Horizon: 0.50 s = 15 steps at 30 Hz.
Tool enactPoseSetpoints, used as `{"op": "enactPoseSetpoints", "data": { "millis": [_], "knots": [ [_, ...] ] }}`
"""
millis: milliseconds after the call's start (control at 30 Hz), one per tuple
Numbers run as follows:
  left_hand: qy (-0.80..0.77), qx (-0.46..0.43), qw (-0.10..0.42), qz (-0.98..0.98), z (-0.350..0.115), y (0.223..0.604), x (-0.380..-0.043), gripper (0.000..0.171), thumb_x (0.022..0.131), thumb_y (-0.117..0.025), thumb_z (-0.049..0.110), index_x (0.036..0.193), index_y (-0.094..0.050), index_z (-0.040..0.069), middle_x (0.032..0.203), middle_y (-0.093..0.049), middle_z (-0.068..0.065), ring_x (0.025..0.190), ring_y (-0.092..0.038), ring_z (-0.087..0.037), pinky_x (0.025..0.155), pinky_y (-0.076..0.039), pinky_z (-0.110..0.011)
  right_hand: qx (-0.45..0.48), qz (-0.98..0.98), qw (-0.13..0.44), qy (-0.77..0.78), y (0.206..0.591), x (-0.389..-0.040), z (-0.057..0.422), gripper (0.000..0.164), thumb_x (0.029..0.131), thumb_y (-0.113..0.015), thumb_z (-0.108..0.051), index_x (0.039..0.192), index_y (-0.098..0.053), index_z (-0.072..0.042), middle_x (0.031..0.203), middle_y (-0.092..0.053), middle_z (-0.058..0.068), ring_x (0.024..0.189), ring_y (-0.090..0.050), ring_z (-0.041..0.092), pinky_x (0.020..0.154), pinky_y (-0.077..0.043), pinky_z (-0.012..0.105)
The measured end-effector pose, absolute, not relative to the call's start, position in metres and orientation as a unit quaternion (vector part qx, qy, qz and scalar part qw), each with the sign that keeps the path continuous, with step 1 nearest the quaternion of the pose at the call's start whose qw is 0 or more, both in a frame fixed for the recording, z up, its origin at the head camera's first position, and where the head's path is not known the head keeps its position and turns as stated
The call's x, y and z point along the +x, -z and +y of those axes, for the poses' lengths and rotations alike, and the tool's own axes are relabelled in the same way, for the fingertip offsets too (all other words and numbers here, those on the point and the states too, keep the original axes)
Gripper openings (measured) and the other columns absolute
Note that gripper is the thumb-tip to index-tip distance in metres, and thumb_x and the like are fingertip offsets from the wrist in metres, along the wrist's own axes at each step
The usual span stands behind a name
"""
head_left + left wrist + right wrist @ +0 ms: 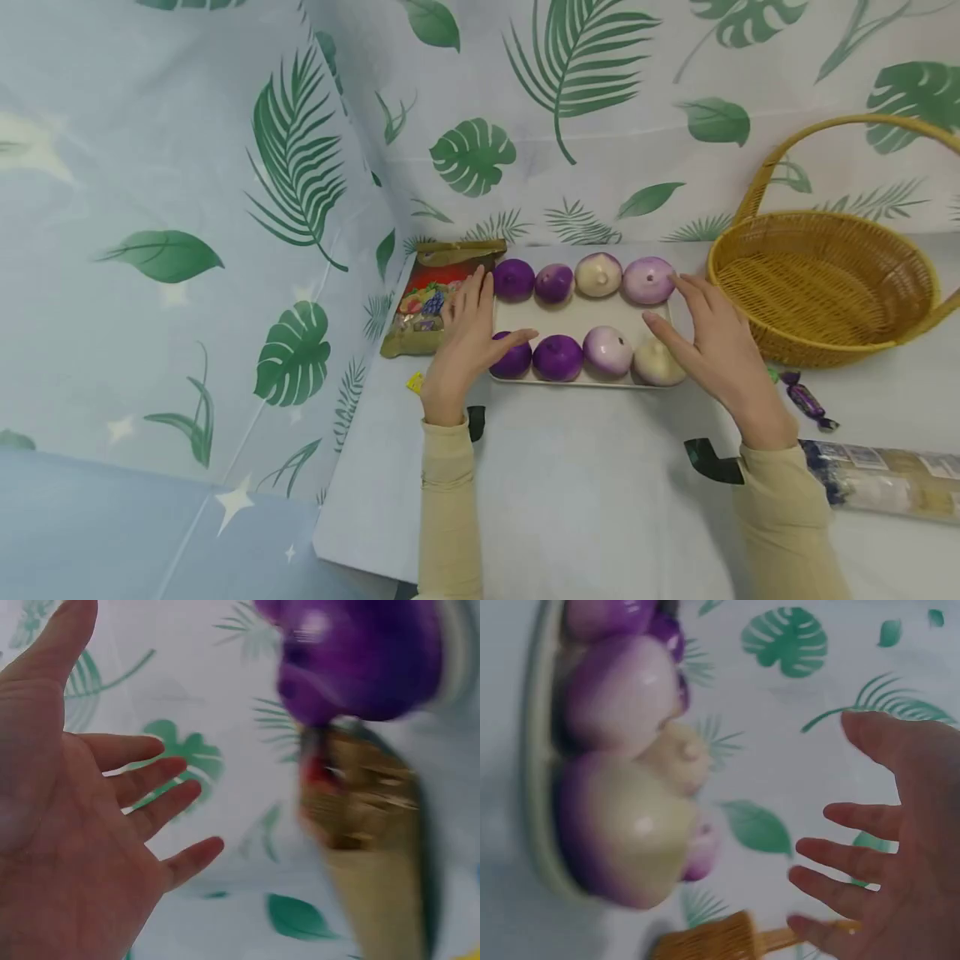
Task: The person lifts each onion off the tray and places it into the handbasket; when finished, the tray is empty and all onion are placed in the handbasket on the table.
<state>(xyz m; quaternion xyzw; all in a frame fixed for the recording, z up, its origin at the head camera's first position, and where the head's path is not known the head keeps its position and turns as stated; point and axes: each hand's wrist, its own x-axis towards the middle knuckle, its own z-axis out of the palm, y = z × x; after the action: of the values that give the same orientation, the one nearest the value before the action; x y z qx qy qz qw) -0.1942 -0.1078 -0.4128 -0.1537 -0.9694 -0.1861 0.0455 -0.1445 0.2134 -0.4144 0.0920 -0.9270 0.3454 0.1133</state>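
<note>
A pale blue tabletop (585, 483) is backed by white sheets printed with green leaves (472, 157). A shallow cream rectangular tray (577, 317) lies at the far middle, carrying eight round buns in two rows, shaded from deep purple at the left to cream at the right. The left hand (467, 333) and the right hand (714, 333) are placed at the tray's two ends, fingers spread apart and straight, gripping nothing. A woven yellow basket (825, 283) stands to the right; no writing can be read.

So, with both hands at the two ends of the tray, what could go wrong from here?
1. The round purple and white pieces sit loose on the shallow tray; tilting it could let them roll off.
2. The left hand is beside the snack bag and may push it.
3. The right hand is near the basket; the tray might bump it.
</note>
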Motion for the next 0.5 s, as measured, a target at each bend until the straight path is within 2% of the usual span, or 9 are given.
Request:
{"op": "enactPoseSetpoints", "data": {
  "millis": [167, 333, 500],
  "knots": [
    [0.220, -0.113, -0.012, -0.969, -0.125, 0.437, -0.183, 0.115, 0.070, -0.055, 0.078, 0.152, -0.009, 0.011, 0.156, -0.012, -0.006, 0.142, -0.009, -0.027, 0.110, -0.009, -0.056, 0.085, -0.914, 0.094, -0.386, 0.439, -0.132, 0.222, 0.067, 0.090, -0.063, -0.037, 0.144, -0.035, -0.007, 0.141, -0.034, 0.023, 0.127, -0.033, 0.048, 0.096, -0.026, 0.065],
    [0.225, -0.099, -0.050, -0.968, -0.134, 0.462, -0.179, 0.115, 0.066, -0.061, 0.077, 0.148, -0.025, 0.004, 0.142, -0.031, -0.015, 0.133, -0.027, -0.031, 0.108, -0.021, -0.051, 0.078, -0.912, 0.107, -0.389, 0.462, -0.127, 0.223, 0.073, 0.083, -0.072, -0.035, 0.141, -0.038, -0.006, 0.138, -0.037, 0.023, 0.126, -0.036, 0.046, 0.095, -0.028, 0.064],
    [0.242, -0.095, -0.067, -0.963, -0.138, 0.481, -0.181, 0.115, 0.064, -0.068, 0.073, 0.145, -0.030, 0.000, 0.143, -0.033, -0.019, 0.135, -0.025, -0.033, 0.109, -0.022, -0.049, 0.076, -0.909, 0.119, -0.392, 0.480, -0.129, 0.219, 0.080, 0.075, -0.080, -0.029, 0.138, -0.040, -0.001, 0.136, -0.036, 0.028, 0.125, -0.034, 0.047, 0.099, -0.025, 0.063]
  ]
}}
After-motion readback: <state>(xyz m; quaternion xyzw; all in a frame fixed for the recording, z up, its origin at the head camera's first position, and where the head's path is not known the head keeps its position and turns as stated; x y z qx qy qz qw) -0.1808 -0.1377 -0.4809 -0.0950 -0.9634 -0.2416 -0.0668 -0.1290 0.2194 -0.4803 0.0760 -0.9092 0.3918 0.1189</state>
